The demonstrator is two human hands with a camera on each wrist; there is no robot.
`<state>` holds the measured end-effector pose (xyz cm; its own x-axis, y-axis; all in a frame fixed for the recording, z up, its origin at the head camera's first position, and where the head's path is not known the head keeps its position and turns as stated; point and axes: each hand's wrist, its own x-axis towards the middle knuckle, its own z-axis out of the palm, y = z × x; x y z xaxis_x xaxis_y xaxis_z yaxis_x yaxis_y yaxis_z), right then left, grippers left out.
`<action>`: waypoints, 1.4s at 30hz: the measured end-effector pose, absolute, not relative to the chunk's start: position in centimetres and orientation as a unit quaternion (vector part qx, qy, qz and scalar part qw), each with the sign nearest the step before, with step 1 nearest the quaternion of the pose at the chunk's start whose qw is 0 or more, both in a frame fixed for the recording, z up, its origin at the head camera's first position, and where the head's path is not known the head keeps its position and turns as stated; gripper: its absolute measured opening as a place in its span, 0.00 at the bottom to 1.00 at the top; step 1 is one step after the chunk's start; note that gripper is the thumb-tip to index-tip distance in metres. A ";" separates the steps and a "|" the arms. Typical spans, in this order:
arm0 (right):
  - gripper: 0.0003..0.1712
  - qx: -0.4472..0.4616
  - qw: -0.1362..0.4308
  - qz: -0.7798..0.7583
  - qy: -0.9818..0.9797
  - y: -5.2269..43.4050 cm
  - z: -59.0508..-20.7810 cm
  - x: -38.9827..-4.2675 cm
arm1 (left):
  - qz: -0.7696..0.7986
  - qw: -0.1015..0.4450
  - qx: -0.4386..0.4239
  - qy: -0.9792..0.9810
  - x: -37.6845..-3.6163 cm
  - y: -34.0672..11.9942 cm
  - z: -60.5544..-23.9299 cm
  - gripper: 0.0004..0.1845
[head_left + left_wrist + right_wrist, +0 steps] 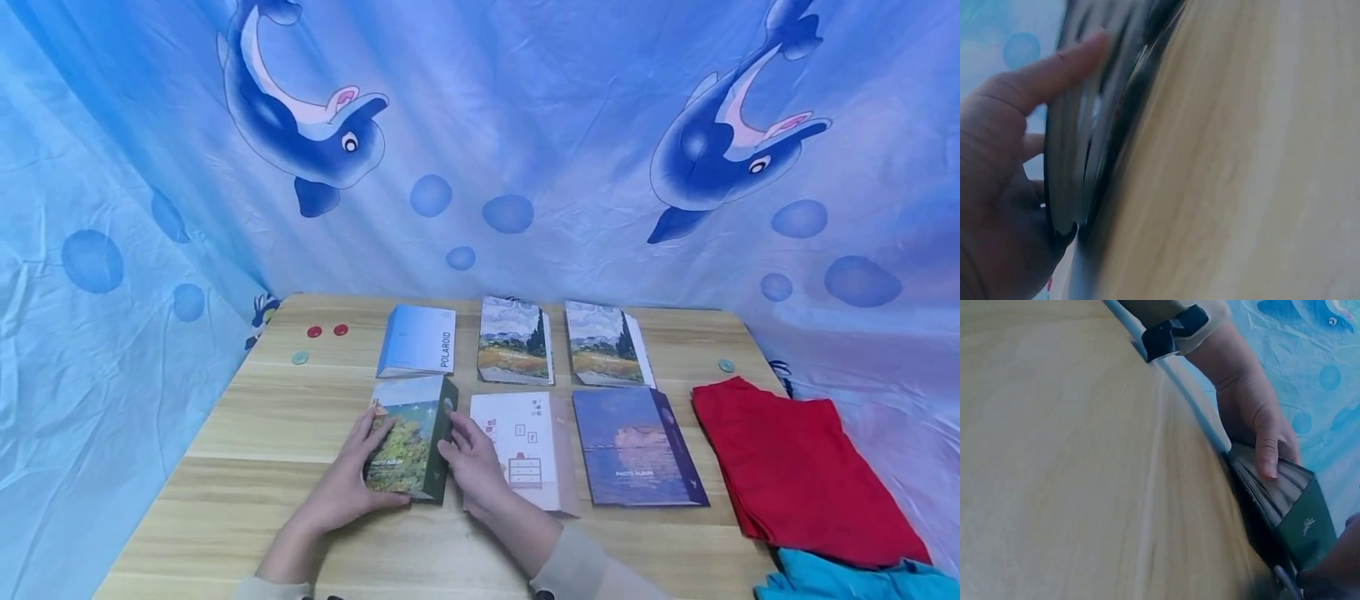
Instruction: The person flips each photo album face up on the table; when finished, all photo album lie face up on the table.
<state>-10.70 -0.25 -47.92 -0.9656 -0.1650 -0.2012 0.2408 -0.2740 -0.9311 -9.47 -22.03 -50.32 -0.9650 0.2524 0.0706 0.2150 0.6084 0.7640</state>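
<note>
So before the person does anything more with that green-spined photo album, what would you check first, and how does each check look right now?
1. Left hand grips the album on its page side: ok.
2. Right hand touches the dark green spine: ok, though how firmly cannot tell.
3. Album tilted up off the table, not lying flat: ok.
4. Gap to the white album beside it: not ok, the right hand lies over its cover.
5. Pages staying shut: cannot tell, the left wrist view is blurred.
6. Red cloth well away from both hands: ok.
</note>
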 end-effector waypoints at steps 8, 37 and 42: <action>0.35 0.018 0.139 -0.798 0.587 0.2 -47.7 -11.2 | 0.516 0.055 0.099 0.849 -9.1 -21.3 -50.5 0.62; 0.31 -0.114 0.096 -0.674 0.723 1.2 -47.3 -10.9 | 0.763 0.060 0.119 0.633 -8.3 -15.7 -47.8 0.42; 0.35 -0.148 0.091 -0.649 0.740 1.0 -48.0 -11.3 | 0.732 -0.029 0.113 0.671 -8.4 -16.1 -47.2 0.38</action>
